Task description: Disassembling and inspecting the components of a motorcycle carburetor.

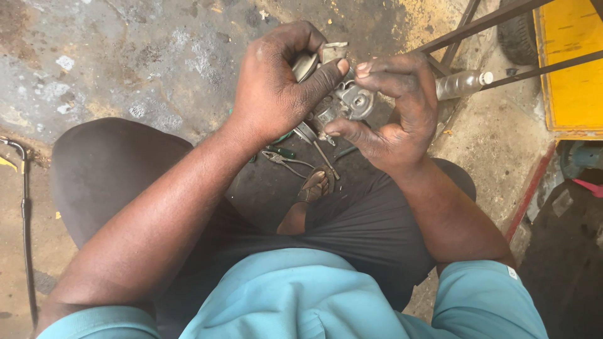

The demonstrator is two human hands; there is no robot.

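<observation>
A small grey metal engine part [342, 100], with a round opening on its side and a thin rod hanging below it, is held up over the lap between both hands. It is clasped from the left by the left hand [276, 85], whose fingers are curled over its top and whose thumb is pressed across its front; this grip is closed on the part. It is pinched from the right by the right hand [392, 116], with the forefinger laid on top and the thumb set beneath, so that grip too is pressed onto the part. Below the hands, pliers [286, 162] and a green-handled screwdriver [281, 150] are seen lying on the stained concrete floor [125, 56], near a sandalled foot [316, 186]. A clear plastic bottle [461, 83] is seen lying beside dark metal bars [496, 19], to the right
</observation>
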